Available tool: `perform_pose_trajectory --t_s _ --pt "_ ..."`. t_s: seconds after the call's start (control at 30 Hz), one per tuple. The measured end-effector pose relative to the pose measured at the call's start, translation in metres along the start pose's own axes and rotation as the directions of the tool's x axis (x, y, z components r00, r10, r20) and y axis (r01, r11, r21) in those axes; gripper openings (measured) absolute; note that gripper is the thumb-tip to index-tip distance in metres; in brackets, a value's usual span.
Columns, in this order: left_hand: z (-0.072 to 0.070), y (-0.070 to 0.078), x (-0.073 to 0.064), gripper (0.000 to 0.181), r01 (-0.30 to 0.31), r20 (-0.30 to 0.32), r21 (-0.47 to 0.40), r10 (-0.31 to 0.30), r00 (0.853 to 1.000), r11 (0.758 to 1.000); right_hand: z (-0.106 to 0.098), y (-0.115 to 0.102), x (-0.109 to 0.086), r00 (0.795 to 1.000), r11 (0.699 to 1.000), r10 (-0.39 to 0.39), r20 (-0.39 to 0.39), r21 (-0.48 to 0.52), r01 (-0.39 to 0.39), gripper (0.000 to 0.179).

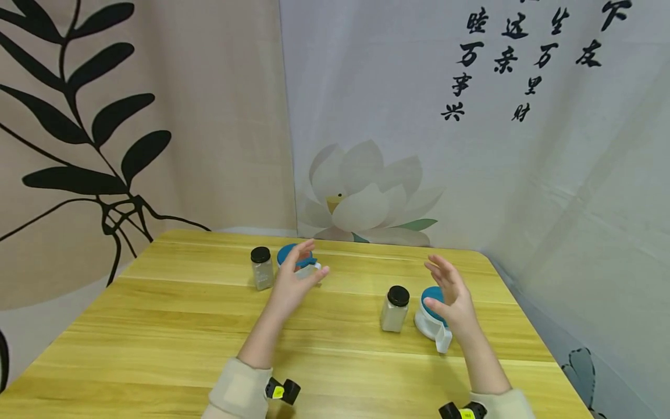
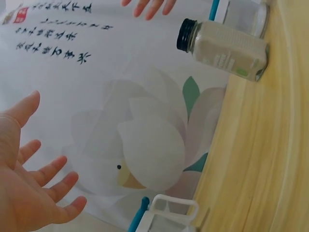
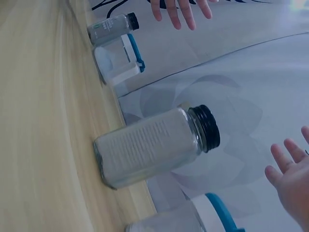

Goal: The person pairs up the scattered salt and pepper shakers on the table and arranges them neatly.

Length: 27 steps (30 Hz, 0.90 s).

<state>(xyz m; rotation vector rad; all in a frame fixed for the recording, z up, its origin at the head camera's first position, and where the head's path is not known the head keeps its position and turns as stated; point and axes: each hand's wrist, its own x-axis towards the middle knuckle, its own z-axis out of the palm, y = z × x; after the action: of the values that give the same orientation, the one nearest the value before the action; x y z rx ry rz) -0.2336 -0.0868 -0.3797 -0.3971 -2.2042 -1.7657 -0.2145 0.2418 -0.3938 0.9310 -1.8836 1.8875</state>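
My left hand (image 1: 293, 285) hovers above the table with its fingers spread, partly covering a blue-lidded container with a white handle (image 1: 309, 271). Just left of that container stands a square glass jar with a black lid (image 1: 263, 274). On the other side, my right hand (image 1: 454, 299) is raised over a second blue-lidded container (image 1: 432, 327), its thumb apart from the fingers. A second black-lidded jar (image 1: 395, 314), filled with something pale, stands left of it and appears large in the right wrist view (image 3: 149, 147). Neither hand holds anything.
The wooden table (image 1: 183, 326) reaches back to a hanging cloth (image 1: 366, 87) printed with a lotus and dark characters. A beige cloth (image 1: 225, 116) with black leaves hangs at the left. A small black camera sits on each wrist.
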Motion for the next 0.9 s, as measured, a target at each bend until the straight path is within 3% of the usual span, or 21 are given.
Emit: perform_pose_trajectory --t_s 0.53,0.63,0.73,0.9 --pt "-0.016 0.002 0.002 0.065 0.011 -0.026 -0.053 -0.013 1.000 0.999 0.027 -0.001 0.016 1.000 0.998 -0.012 0.018 0.061 0.011 0.076" --pt "-0.020 0.015 -0.001 0.064 0.010 -0.028 -0.042 -0.012 1.000 0.999 0.034 -0.002 0.020 1.000 0.998 -0.008 0.013 0.057 0.007 0.077" --pt "-0.024 0.016 -0.001 0.062 -0.005 -0.047 -0.026 0.004 0.999 1.000 0.040 -0.002 0.022 1.000 0.998 0.002 0.010 0.057 -0.002 0.076" --pt "-0.030 0.001 0.004 0.063 -0.024 -0.091 0.002 0.024 0.996 1.000 0.050 -0.001 0.025 0.999 0.998 0.034 0.014 0.061 -0.035 0.076"
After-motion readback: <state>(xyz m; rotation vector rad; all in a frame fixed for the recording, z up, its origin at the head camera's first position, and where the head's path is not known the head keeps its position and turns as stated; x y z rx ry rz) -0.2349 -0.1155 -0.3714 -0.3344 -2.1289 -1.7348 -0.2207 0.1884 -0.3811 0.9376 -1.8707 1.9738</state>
